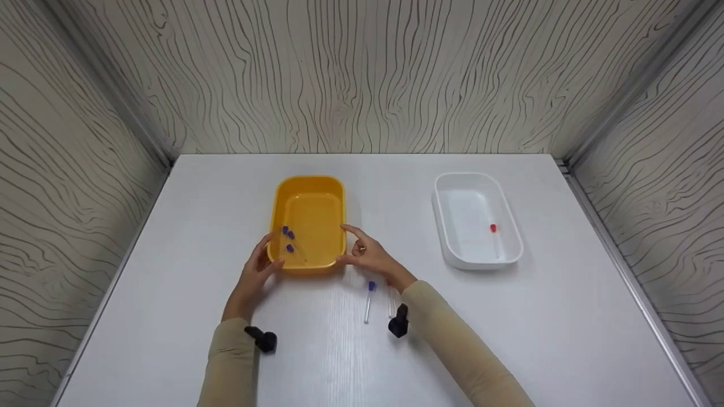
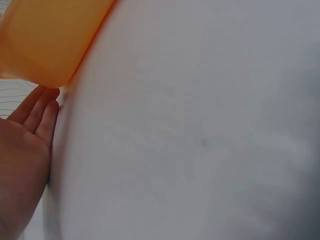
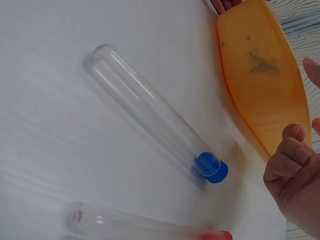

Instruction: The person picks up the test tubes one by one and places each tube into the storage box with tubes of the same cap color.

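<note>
Yellow tub [image 1: 319,215]: between the 2 hands, left of centre on the white tabletop [image 1: 390,192]; cannot tell whether its base sits flat
Left hand [image 1: 251,280]: at the near left corner; fingers extended along the side, thumb by the near edge, touching rather than clenched
Right hand [image 1: 370,257]: at the near right corner; index finger and thumb stretched to the tub's side, the other fingers loosely bent around nothing
Tub contents: 3 blue-capped tubes [image 1: 290,235] against the left wall; the right part of the floor shows yellow
Loose tubes: 1 blue-capped tube [image 3: 155,112] and 1 red-capped tube [image 3: 145,225] lie just beside each other, near the right wrist, which partly hides the red-capped tube from the head view
White tub [image 1: 478,264]: well apart to the right; 1 red-topped tube [image 1: 493,228] inside by the right wall
Room: a wide tabletop stretch between the tubs; a narrower strip from their far rims to the patterned back wall [image 1: 350,79]
</note>
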The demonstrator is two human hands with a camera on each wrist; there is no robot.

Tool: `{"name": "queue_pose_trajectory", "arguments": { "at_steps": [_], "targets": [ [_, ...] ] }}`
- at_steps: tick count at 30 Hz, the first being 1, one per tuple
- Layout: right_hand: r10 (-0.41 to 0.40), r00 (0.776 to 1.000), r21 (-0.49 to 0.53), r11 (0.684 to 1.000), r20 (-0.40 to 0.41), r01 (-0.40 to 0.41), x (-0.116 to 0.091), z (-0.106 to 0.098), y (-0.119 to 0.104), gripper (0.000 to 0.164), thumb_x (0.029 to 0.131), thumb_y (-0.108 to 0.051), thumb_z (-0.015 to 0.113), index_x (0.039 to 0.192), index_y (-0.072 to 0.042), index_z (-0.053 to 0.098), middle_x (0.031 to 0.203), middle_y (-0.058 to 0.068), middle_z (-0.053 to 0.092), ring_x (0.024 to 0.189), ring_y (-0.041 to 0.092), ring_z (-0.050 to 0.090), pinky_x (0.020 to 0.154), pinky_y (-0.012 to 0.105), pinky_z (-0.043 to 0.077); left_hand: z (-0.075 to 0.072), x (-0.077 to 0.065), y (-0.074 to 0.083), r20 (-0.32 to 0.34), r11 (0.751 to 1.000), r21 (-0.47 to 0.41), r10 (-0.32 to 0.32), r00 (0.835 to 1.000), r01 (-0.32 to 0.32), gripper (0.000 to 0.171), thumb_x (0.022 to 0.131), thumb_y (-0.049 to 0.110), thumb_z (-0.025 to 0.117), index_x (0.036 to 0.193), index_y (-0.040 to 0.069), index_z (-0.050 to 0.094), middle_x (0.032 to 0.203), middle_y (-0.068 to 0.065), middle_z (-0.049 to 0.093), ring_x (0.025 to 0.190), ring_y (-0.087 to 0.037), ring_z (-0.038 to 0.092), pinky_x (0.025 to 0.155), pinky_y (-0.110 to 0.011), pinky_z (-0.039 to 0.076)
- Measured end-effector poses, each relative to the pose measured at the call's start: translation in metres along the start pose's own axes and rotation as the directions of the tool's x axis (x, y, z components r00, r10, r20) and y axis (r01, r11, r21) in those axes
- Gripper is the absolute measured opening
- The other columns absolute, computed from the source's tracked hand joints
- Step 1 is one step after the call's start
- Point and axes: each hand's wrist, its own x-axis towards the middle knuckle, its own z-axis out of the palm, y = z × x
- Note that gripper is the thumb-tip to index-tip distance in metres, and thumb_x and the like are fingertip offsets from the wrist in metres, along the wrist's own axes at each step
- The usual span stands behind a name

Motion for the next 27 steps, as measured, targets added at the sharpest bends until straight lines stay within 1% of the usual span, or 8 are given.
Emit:
{"name": "queue_pose_trajectory", "arguments": {
  "at_steps": [2, 7, 11, 13, 18, 22, 27],
  "targets": [
    [-0.014, 1.0, 0.007, 1.0, -0.005, 0.014, -0.001, 0.0, 0.0, 0.08, 0.083, -0.034, 0.075, 0.15, -0.02, 0.033, 0.074, -0.005, 0.044, 0.068, 0.009, 0.041, 0.062, 0.02, 0.037, 0.0, 0.0, 0.0, 0.001, 1.0, -0.004, -0.006, 1.0, 0.006, 0.068, 0.093, 0.031, 0.063, 0.15, 0.039, 0.026, 0.161, -0.005, 0.026, 0.149, -0.026, 0.028, 0.123, -0.045, 0.024],
    [-0.072, 0.997, 0.027, 0.997, -0.022, 0.072, -0.006, -0.002, 0.0, 0.074, 0.085, -0.025, 0.073, 0.149, -0.014, 0.035, 0.075, -0.004, 0.046, 0.066, 0.009, 0.042, 0.061, 0.018, 0.038, 0.0, -0.001, 0.0, -0.001, 1.0, -0.01, -0.02, 1.0, 0.02, 0.067, 0.093, 0.033, 0.062, 0.149, 0.041, 0.026, 0.161, -0.004, 0.026, 0.149, -0.025, 0.028, 0.123, -0.047, 0.023],
    [-0.08, 0.996, 0.04, 0.996, -0.031, 0.081, -0.012, -0.003, 0.001, 0.071, 0.087, -0.021, 0.072, 0.148, -0.012, 0.036, 0.078, -0.003, 0.048, 0.067, 0.008, 0.043, 0.06, 0.017, 0.039, 0.0, -0.001, -0.001, 0.005, 0.999, -0.022, -0.024, 1.0, 0.024, 0.066, 0.093, 0.032, 0.062, 0.148, 0.042, 0.026, 0.161, -0.003, 0.027, 0.149, -0.024, 0.029, 0.123, -0.046, 0.022],
    [-0.09, 0.995, 0.04, 0.995, -0.036, 0.091, -0.016, -0.004, 0.002, 0.07, 0.087, -0.019, 0.071, 0.147, -0.009, 0.036, 0.079, -0.003, 0.047, 0.067, 0.008, 0.042, 0.06, 0.017, 0.038, 0.0, -0.002, -0.001, 0.004, 0.999, -0.023, -0.022, 1.0, 0.022, 0.065, 0.093, 0.032, 0.062, 0.148, 0.043, 0.027, 0.16, -0.003, 0.028, 0.148, -0.024, 0.03, 0.123, -0.046, 0.023],
    [-0.12, 0.991, 0.019, 0.992, -0.056, 0.121, -0.026, -0.006, 0.005, 0.07, 0.085, -0.016, 0.072, 0.145, -0.004, 0.038, 0.076, -0.003, 0.046, 0.066, 0.007, 0.041, 0.06, 0.016, 0.038, 0.001, -0.002, -0.001, 0.004, 1.0, -0.016, -0.002, 1.0, 0.002, 0.066, 0.094, 0.03, 0.061, 0.149, 0.039, 0.026, 0.161, -0.005, 0.026, 0.149, -0.026, 0.027, 0.123, -0.046, 0.023],
    [-0.137, 0.988, -0.013, 0.991, -0.076, 0.137, -0.034, -0.008, 0.007, 0.071, 0.082, -0.018, 0.076, 0.141, -0.002, 0.042, 0.074, -0.005, 0.046, 0.064, 0.003, 0.041, 0.061, 0.015, 0.038, 0.001, -0.002, -0.001, 0.013, 1.0, -0.018, 0.003, 1.0, -0.003, 0.068, 0.094, 0.03, 0.062, 0.15, 0.038, 0.024, 0.162, -0.005, 0.025, 0.15, -0.025, 0.025, 0.123, -0.046, 0.022],
    [-0.146, 0.986, -0.023, 0.989, -0.074, 0.145, -0.044, -0.007, 0.009, 0.072, 0.079, -0.02, 0.079, 0.139, 0.001, 0.044, 0.073, -0.002, 0.047, 0.062, 0.001, 0.04, 0.06, 0.015, 0.037, 0.001, -0.001, -0.001, 0.009, 0.999, -0.02, -0.03, 1.0, 0.03, 0.067, 0.092, 0.034, 0.063, 0.148, 0.042, 0.026, 0.161, 0.0, 0.027, 0.15, -0.021, 0.026, 0.124, -0.045, 0.021]
  ]
}}
